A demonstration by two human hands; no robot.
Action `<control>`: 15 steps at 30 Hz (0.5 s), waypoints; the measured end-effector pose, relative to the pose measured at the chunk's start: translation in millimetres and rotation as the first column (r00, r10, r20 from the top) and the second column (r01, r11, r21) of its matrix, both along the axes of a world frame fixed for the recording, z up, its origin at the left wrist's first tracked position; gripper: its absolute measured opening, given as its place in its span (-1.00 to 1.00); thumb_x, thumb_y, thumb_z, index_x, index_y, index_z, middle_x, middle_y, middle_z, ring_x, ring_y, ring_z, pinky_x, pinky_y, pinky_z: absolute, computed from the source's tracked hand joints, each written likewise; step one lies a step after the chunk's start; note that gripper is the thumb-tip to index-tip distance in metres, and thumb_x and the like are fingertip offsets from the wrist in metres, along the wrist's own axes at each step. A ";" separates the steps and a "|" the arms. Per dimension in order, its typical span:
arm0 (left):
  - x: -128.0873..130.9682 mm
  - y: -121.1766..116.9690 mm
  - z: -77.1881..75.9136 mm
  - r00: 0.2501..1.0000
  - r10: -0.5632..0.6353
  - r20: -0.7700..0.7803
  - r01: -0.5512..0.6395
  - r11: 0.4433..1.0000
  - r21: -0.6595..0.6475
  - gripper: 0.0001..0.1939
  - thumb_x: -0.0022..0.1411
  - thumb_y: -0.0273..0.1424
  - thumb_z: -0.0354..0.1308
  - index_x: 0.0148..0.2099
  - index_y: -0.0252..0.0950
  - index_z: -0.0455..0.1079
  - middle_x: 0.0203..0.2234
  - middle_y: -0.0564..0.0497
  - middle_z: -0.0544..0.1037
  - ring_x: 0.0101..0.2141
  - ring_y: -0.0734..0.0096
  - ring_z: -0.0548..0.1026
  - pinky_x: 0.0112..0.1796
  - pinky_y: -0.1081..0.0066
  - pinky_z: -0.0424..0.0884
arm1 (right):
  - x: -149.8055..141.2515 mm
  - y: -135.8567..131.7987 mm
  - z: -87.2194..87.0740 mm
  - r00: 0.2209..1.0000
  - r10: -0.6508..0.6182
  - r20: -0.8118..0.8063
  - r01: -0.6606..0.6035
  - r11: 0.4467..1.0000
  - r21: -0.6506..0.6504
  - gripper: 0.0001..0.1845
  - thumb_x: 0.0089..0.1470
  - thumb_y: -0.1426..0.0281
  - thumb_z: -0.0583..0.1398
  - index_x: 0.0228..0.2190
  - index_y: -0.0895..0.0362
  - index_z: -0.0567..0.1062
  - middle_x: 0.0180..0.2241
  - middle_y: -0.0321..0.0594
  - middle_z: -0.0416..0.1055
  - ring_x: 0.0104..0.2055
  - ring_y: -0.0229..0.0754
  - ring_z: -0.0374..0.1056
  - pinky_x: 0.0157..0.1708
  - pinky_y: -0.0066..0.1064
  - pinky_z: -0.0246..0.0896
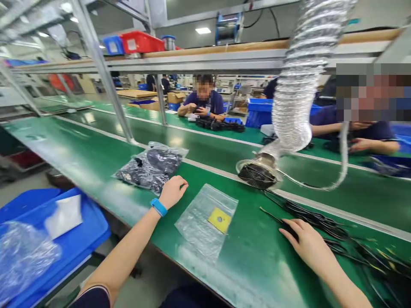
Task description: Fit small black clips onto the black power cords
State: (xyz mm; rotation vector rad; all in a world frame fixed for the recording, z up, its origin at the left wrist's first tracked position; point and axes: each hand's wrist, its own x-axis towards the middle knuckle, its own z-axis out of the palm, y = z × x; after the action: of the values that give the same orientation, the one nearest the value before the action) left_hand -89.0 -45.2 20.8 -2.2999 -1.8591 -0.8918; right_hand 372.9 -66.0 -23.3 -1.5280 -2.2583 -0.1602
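My left hand [173, 191], with a blue band at the wrist, is over the table just right of a clear plastic bag [150, 167] full of dark parts. Its fingers are curled together; whatever may be between them is hidden. My right hand [308, 244] is closed around a black cable [278, 219], whose thin stripped end points left. A flat zip bag [199, 226] lies between my hands, and a yellow square with a round hole [220, 220] rests on it. Beyond the right hand, bundled black cables [314, 218] spread over the green tabletop [253, 261].
A silver flexible duct [293, 85] hangs down to a round black grille [258, 174] above the table. Metal posts [99, 72] carry a shelf with a red bin [141, 42]. Blue trays [73, 231] stand at lower left. Two co-workers sit across the table.
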 end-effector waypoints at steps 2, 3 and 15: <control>-21.7 -3.9 -6.2 0.997 0.072 -0.032 -0.072 0.997 -0.013 -0.82 0.30 -0.45 0.08 -0.28 -0.30 0.51 -0.31 -0.08 0.54 -0.21 0.26 0.49 -0.17 0.33 0.40 | -8.8 -1.6 -10.5 1.000 0.006 0.005 -0.006 0.997 0.074 -0.33 0.25 -0.05 -0.15 -0.35 0.12 0.56 -0.39 -0.01 0.50 -0.34 0.03 0.45 -0.34 -0.16 0.36; -28.2 -4.7 -8.5 0.995 0.088 -0.048 -0.090 0.996 -0.024 -0.82 0.31 -0.44 0.07 -0.26 -0.30 0.52 -0.30 -0.08 0.54 -0.20 0.26 0.48 -0.16 0.32 0.40 | -13.6 -5.0 -12.2 1.000 0.012 0.009 -0.013 0.994 0.105 -0.33 0.27 -0.02 -0.16 -0.38 0.13 0.55 -0.41 -0.02 0.49 -0.37 0.00 0.44 -0.36 -0.18 0.33; -7.5 38.9 2.9 0.945 -0.033 -0.326 -0.028 0.983 -0.182 -0.87 0.17 -0.50 0.23 -0.44 -0.32 0.51 -0.35 -0.11 0.47 -0.24 0.23 0.41 -0.21 0.30 0.29 | -104.9 -39.3 10.7 0.978 0.203 -0.056 -0.174 0.929 0.326 -0.55 0.35 0.19 -0.04 -0.29 0.14 0.55 -0.42 -0.15 0.54 -0.39 -0.13 0.44 -0.30 -0.29 0.26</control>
State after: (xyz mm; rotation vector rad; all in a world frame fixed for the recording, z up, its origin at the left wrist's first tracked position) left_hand -96.5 -6.3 23.7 -2.3716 -1.8558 -0.3160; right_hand 268.0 -105.3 -12.6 -1.1228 -2.1674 -0.3752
